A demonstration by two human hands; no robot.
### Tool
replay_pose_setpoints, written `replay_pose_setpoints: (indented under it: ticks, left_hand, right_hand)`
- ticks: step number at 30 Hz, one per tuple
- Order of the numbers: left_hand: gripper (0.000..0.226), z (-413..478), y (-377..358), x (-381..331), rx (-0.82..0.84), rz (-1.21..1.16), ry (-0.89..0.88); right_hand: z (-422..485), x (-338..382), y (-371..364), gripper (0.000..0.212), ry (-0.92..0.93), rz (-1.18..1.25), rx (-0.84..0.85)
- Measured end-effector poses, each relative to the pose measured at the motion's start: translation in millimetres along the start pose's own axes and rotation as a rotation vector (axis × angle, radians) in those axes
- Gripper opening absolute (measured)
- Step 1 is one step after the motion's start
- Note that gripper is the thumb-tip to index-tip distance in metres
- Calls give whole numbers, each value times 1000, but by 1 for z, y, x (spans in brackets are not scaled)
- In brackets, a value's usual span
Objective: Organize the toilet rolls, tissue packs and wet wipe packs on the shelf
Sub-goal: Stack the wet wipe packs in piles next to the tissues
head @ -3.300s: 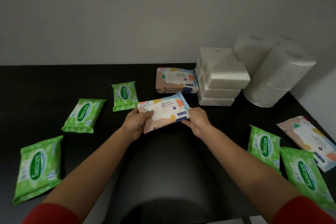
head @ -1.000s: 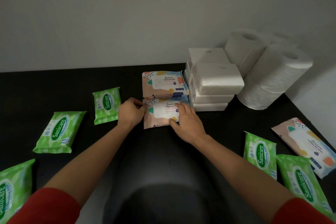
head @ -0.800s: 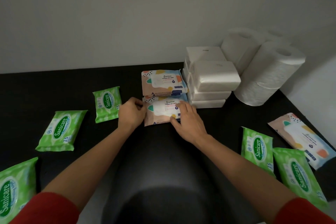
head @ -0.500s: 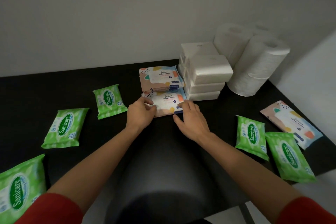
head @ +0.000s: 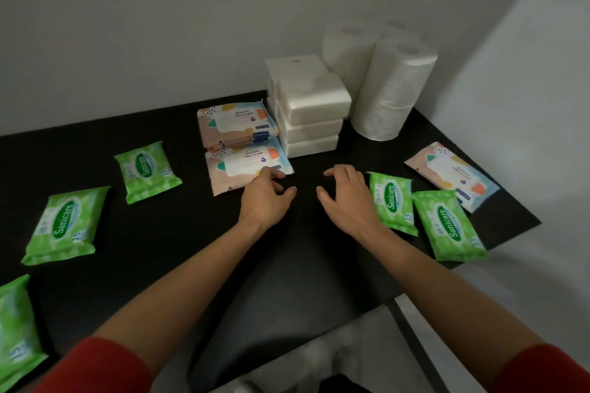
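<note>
On the black shelf (head: 159, 249) a pastel wet wipe pack (head: 245, 169) lies flat in front of a short stack of the same packs (head: 236, 124), beside stacked white tissue packs (head: 311, 105) and upright toilet rolls (head: 392, 86) in the corner. My left hand (head: 265, 198) hovers open at that pack's front right corner, fingertips touching it. My right hand (head: 346, 195) is open and empty over bare shelf, just left of two green Sanicare packs (head: 391, 198) (head: 448, 225). Another pastel pack (head: 451, 175) lies at the right edge.
Three more green Sanicare packs lie on the left: one (head: 147, 171) mid-left, one (head: 65, 225) further left, one (head: 16, 332) at the frame's corner. White walls close the back and right side. The shelf's front right edge (head: 463, 268) drops to the floor.
Both hands put the pastel pack down in front of the stack and let go. They have drawn back and shifted right; my view has swung right too.
</note>
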State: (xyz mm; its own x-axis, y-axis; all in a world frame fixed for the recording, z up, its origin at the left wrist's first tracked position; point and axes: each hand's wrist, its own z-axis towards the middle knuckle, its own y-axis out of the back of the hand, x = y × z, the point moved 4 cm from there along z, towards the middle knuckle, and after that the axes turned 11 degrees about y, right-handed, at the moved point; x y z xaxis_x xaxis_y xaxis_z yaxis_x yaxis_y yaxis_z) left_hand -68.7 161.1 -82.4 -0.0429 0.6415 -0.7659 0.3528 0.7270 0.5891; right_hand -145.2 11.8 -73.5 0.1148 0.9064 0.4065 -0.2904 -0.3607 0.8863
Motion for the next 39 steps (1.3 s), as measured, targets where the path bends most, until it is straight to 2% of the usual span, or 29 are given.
replay_pose_setpoints:
  ticks: [12,21,25,29,36,39]
  left_hand:
    - [31,-2,-130,-114,64,57,-108]
    - [50,22,-210,-167,53,232,-80]
    - [56,34,-232,-178,114,279,-75]
    - [60,42,-248,-184,162,318,-59]
    - [65,54,-264,-192,208,312,-36]
    - [61,57,-268,-191,253,302,15]
  right_hand:
    - [-23,-154,86,38,-169,41,-135]
    - [-40,-258,118,55,-357,-51,-51]
    - [-38,-283,118,73,-402,-42,10]
    - [-35,-298,109,85,-469,122,69]
    - [-26,-308,106,88,-456,97,108]
    - [-23,-310,103,80,-460,137,102]
